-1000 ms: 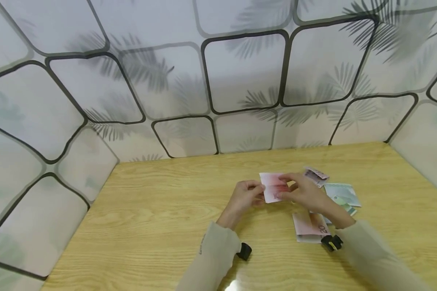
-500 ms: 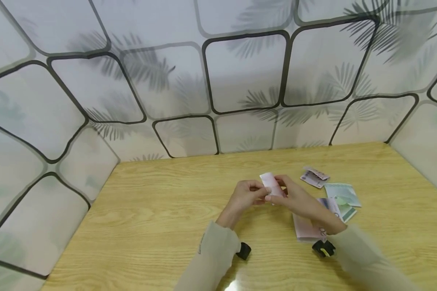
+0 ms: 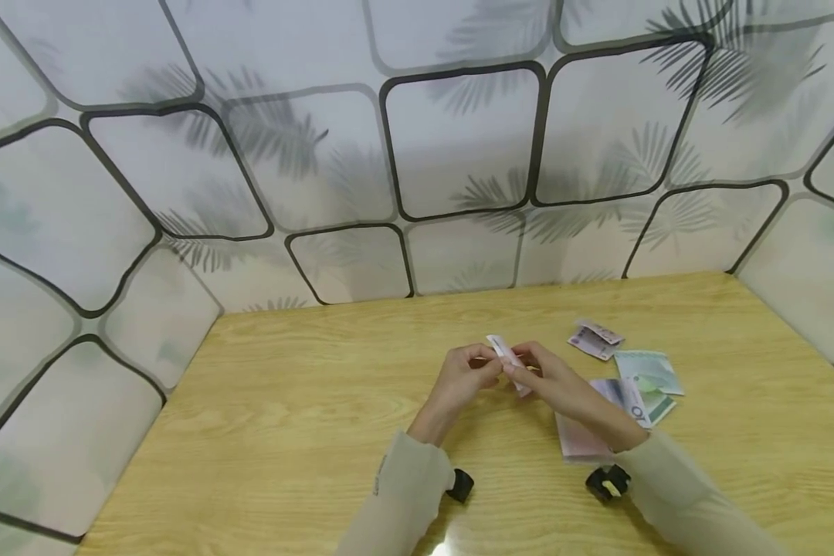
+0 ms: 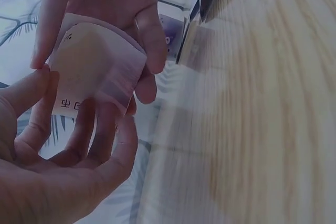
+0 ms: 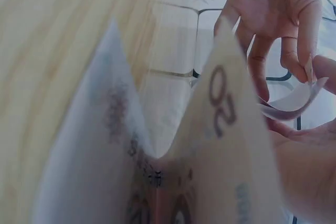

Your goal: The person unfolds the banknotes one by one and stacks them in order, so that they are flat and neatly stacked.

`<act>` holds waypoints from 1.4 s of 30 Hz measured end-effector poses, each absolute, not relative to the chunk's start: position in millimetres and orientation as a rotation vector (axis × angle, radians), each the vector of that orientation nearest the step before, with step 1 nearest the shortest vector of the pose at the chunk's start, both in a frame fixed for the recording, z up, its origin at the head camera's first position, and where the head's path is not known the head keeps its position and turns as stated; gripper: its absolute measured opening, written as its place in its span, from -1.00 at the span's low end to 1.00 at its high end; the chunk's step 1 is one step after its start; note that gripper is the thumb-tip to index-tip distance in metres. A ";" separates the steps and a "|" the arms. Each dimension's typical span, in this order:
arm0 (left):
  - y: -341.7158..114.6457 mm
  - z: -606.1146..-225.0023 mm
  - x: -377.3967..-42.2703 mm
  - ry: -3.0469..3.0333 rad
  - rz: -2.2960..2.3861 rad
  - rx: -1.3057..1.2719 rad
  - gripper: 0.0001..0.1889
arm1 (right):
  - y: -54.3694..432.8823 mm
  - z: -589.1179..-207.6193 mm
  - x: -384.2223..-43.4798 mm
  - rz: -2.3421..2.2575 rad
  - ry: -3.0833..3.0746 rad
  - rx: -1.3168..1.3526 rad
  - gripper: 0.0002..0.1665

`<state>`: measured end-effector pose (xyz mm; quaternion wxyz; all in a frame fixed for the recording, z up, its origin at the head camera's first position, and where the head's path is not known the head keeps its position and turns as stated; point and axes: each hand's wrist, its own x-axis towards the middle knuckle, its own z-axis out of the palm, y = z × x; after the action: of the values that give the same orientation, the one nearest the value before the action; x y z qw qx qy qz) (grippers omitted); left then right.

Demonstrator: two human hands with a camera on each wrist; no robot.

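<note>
A pink-and-white banknote (image 3: 503, 351) is held up over the table, bent over on itself into a narrow strip in the head view. My left hand (image 3: 462, 380) pinches its left side between thumb and fingers. From the other side, my right hand (image 3: 554, 384) grips it with the thumb in front. The left wrist view shows the banknote (image 4: 94, 64) curved between both hands, its edges brought near each other. In the right wrist view the same banknote (image 5: 289, 109) appears as a curled loop between the fingertips.
Right of the hands lie a folded purple banknote (image 3: 595, 340), a pale green banknote (image 3: 649, 369) and a violet-and-white one (image 3: 625, 398). A pink folded banknote (image 3: 577, 442) lies under my right forearm, standing open like a tent in the right wrist view. A patterned wall borders the wooden table (image 3: 306, 401).
The banknote was spread out flat a second ago and is now folded over into a narrow strip. My right hand has moved left and closer to my left hand, which has hardly moved.
</note>
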<state>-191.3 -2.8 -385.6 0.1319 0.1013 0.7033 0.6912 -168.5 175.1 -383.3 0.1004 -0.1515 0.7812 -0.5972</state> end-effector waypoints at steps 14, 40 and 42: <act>-22.2 -379.7 -188.9 1.979 2.038 0.375 -0.87 | 193.2 -371.9 -168.3 -1.813 2.229 -0.271 -0.38; -71.8 -381.4 -185.5 2.053 2.056 0.216 -0.83 | 203.3 -372.4 -173.8 -1.919 2.241 -0.141 -0.58; -74.8 -381.3 -185.4 2.052 2.055 0.205 -0.84 | 204.3 -372.7 -174.3 -1.931 2.235 -0.141 -0.73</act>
<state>-185.4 -74.8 -381.3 0.1152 0.0699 0.7001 0.7012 -174.3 204.3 -372.7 0.0923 -0.0474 0.7527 -0.6502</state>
